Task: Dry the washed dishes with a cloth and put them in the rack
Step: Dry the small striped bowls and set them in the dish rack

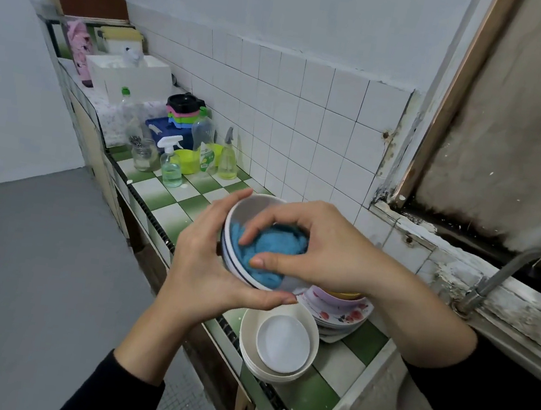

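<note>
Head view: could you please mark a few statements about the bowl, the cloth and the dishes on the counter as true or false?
1. The left hand holds the bowl from outside. True.
2. The right hand works a red cloth inside it. False: the cloth is blue.
3. Cream bowls are stacked on the counter. True.
4. The held bowl rests on the counter. False: it is lifted above it.

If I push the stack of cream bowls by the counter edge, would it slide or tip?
The stack of cream bowls probably slides easily on the glossy tiled counter. It sits at the front edge, so an outward push could drop it.
</note>
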Available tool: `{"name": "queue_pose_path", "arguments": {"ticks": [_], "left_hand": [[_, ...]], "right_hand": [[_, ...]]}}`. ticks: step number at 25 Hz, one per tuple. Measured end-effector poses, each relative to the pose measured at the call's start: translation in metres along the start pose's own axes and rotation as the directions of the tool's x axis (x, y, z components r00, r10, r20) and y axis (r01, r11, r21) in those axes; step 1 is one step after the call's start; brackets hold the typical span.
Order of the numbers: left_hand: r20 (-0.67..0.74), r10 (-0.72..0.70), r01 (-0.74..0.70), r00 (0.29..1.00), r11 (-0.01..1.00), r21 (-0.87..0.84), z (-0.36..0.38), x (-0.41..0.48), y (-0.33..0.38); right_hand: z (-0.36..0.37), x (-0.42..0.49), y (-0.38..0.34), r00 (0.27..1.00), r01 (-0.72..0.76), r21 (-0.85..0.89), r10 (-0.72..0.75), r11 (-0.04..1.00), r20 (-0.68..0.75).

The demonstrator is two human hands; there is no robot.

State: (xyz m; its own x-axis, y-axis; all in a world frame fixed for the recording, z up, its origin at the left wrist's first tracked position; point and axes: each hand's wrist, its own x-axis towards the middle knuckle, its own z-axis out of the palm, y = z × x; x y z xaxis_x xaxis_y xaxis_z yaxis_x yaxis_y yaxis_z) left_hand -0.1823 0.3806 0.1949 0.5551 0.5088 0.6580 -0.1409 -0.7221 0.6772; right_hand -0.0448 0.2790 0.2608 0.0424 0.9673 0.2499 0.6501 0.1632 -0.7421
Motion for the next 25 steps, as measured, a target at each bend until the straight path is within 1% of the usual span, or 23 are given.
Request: {"name": "queue_pose_path", "arguments": {"ticks": [2,3,4,5,7,8,9,10,11,12,13,14,15,16,17,18,19,20,21,22,23,24,25], "left_hand": [[0.007,0.017,-0.018,1.0,0.999,0.029,-0.004,0.003,0.0],[0.012,0.021,-0.021,1.0,0.999,0.046,-0.005,0.004,0.0],[0.013,0.013,-0.013,1.0,0.999,0.053,-0.006,0.005,0.0],[0.009,0.001,-0.001,1.0,0.999,0.053,-0.006,0.007,0.002],[0.011,-0.011,0.011,1.0,0.999,0.045,-0.005,0.012,0.005],[0.021,-0.006,0.005,1.0,0.999,0.037,-0.004,0.014,0.006],[0.03,0.002,-0.003,1.0,1.0,0.03,-0.004,0.015,0.007],[0.035,0.007,-0.008,0.999,1.0,0.028,-0.005,0.016,0.006],[0.039,0.006,-0.007,0.999,0.999,0.033,-0.007,0.016,0.005],[0.044,0.003,-0.005,0.999,0.999,0.04,-0.01,0.016,0.004],[0.051,0.004,-0.007,0.999,0.999,0.05,-0.012,0.015,0.003],[0.056,0.011,-0.015,0.998,0.998,0.065,-0.014,0.015,0.002],[0.057,0.019,-0.024,0.998,0.996,0.083,-0.013,0.014,0.001],[0.054,0.021,-0.026,0.998,0.995,0.095,-0.01,0.014,0.002],[0.049,0.015,-0.02,0.999,0.995,0.097,-0.006,0.015,0.004],[0.047,0.008,-0.012,0.999,0.996,0.091,-0.002,0.016,0.006],[0.046,0.003,-0.007,0.999,0.996,0.085,0.001,0.018,0.008],[0.045,-0.001,-0.003,0.999,0.997,0.08,0.002,0.019,0.01],[0.041,-0.008,0.005,0.999,0.997,0.075,0.001,0.02,0.01],[0.032,-0.013,0.011,0.999,0.997,0.073,-0.001,0.021,0.01],[0.02,-0.011,0.01,1.0,0.997,0.076,-0.005,0.021,0.009],[0.008,-0.005,0.004,1.0,0.997,0.083,-0.008,0.02,0.007],[-0.003,0.0,0.0,1.0,0.996,0.091,-0.01,0.02,0.005]], "right_hand": [[-0.016,-0.003,-0.004,0.976,0.032,-0.101,-0.009,0.994,0.217],[-0.024,-0.003,-0.004,0.966,0.06,-0.222,-0.001,0.973,0.259],[-0.029,-0.003,0.0,0.972,0.102,-0.358,-0.017,0.928,0.233],[-0.03,-0.002,0.003,0.984,0.15,-0.471,-0.085,0.869,0.157],[-0.015,-0.001,0.009,0.96,0.184,-0.546,-0.268,0.817,-0.077],[-0.003,-0.001,0.01,0.936,0.168,-0.5,-0.297,0.849,-0.191],[0.007,-0.002,0.011,0.919,0.151,-0.389,-0.273,0.909,-0.283],[0.011,-0.003,0.01,0.929,0.141,-0.24,-0.212,0.961,-0.305],[0.011,-0.004,0.008,0.955,0.127,-0.107,-0.151,0.986,-0.255],[0.005,-0.007,0.005,0.984,0.101,-0.017,-0.102,0.995,-0.149],[-0.004,-0.009,0.004,0.997,0.072,0.006,-0.072,0.997,-0.021],[-0.012,-0.009,0.005,0.997,0.046,-0.033,-0.044,0.998,0.068],[-0.019,-0.009,0.009,0.997,0.034,-0.139,-0.024,0.99,0.073],[-0.021,-0.006,0.013,0.999,0.04,-0.273,-0.043,0.961,-0.003],[-0.018,-0.002,0.016,0.987,0.059,-0.392,-0.112,0.918,-0.114],[-0.009,0.0,0.018,0.955,0.065,-0.46,-0.189,0.885,-0.229],[0.001,0.002,0.021,0.92,0.047,-0.456,-0.216,0.889,-0.328],[0.01,0.004,0.022,0.902,0.033,-0.357,-0.182,0.934,-0.392],[0.013,0.004,0.02,0.912,0.039,-0.184,-0.11,0.982,-0.394],[0.009,0.003,0.016,0.945,0.042,-0.024,-0.047,0.999,-0.324],[0.003,0.001,0.011,0.98,0.036,0.079,-0.019,0.996,-0.196],[-0.006,-0.002,0.009,0.997,0.024,0.102,-0.017,0.994,-0.069],[-0.014,-0.003,0.009,1.0,0.015,0.075,-0.016,0.997,0.008]]}}
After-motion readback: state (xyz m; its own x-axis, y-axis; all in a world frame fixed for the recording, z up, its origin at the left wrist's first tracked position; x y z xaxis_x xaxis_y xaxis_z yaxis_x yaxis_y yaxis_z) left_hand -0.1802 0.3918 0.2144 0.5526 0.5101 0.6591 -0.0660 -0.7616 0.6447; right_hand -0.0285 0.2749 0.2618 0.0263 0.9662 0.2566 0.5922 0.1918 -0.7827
